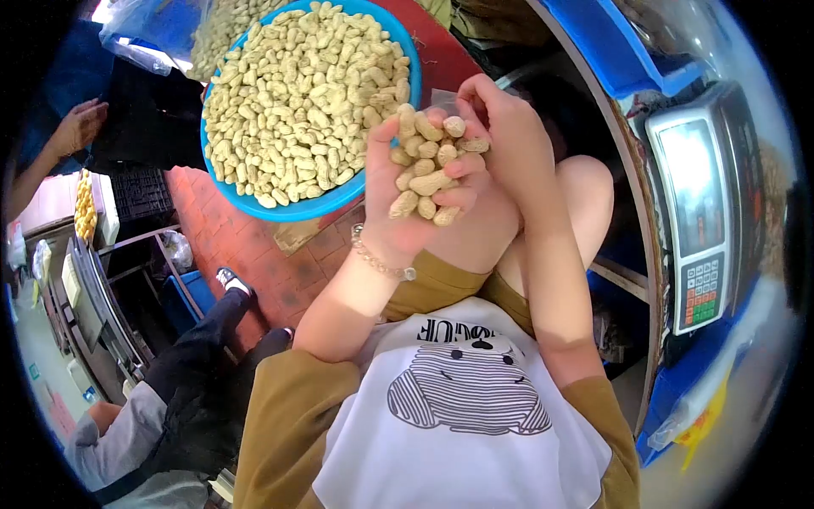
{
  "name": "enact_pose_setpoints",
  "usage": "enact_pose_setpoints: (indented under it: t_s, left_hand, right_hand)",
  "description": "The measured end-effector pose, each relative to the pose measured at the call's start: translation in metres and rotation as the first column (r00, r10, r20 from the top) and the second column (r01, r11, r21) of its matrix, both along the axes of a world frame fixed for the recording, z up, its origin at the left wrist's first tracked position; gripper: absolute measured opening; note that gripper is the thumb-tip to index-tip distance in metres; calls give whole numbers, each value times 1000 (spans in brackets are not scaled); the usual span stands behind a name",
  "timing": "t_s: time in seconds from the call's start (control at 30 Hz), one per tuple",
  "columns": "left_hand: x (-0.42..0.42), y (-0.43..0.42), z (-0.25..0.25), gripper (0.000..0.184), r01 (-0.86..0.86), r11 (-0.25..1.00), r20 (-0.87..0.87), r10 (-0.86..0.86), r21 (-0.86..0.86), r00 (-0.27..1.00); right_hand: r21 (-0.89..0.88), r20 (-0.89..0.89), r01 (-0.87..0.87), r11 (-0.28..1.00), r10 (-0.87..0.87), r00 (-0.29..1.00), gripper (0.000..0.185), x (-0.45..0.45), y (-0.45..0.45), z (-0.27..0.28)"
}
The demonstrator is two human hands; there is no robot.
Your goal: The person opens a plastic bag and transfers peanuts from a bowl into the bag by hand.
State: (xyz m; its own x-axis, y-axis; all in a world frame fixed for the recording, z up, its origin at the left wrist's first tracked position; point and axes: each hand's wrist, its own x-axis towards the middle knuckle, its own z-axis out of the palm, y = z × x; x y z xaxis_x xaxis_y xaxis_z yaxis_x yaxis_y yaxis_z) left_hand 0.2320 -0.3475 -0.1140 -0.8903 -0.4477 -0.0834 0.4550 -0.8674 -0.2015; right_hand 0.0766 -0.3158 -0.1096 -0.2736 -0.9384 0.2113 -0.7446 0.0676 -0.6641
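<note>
Unshelled peanuts lie heaped in the upturned palm of my left hand, whose fingers curl around them. Close on the right is my right hand, bent at the wrist beside the heap, its fingers drawn together near a bit of clear plastic. What those fingers hold, if anything, is too small to make out. A round blue basin full of peanuts stands just beyond and to the left of my left hand.
A digital scale stands at the right beside blue trays. Another person's hand shows at the upper left. Someone in dark trousers is at the lower left, above red brick paving.
</note>
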Motion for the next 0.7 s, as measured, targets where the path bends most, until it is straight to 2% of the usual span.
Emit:
enact_pose_setpoints:
  t_s: [0.13, 0.33, 0.43, 0.53, 0.63, 0.7]
  left_hand:
    - [-3, 0, -8, 34, -9, 999, 48, 7, 41, 999]
    - [-1, 0, -16, 33, -21, 990, 177, -5, 142, 984]
    - [-4, -1, -18, 32, -45, 987, 201, 14, 151, 979]
    - [-4, -3, -17, 33, -39, 984, 233, -3, 175, 972]
    - [-1, -5, -20, 32, -12, 985, 298, -41, 172, 954]
    - [-3, -1, -20, 30, 17, 990, 301, -59, 138, 952]
  right_hand:
    - [-25, 186, 7, 1000, -2, 983, 10, -5, -1, -1]
    - [-32, 194, -5, 999, 11, 981, 10, -8, 1, 0]
    - [-124, 251, -50, 991, 80, 965, 11, -9, 0, 0]
    - [-154, 392, -43, 987, 102, 914, 10, -6, 1, 10]
    - [-238, 397, -6, 971, 103, 912, 11, -7, 0, 0]
    - [-218, 387, 17, 976, 70, 919, 11, -7, -1, -1]
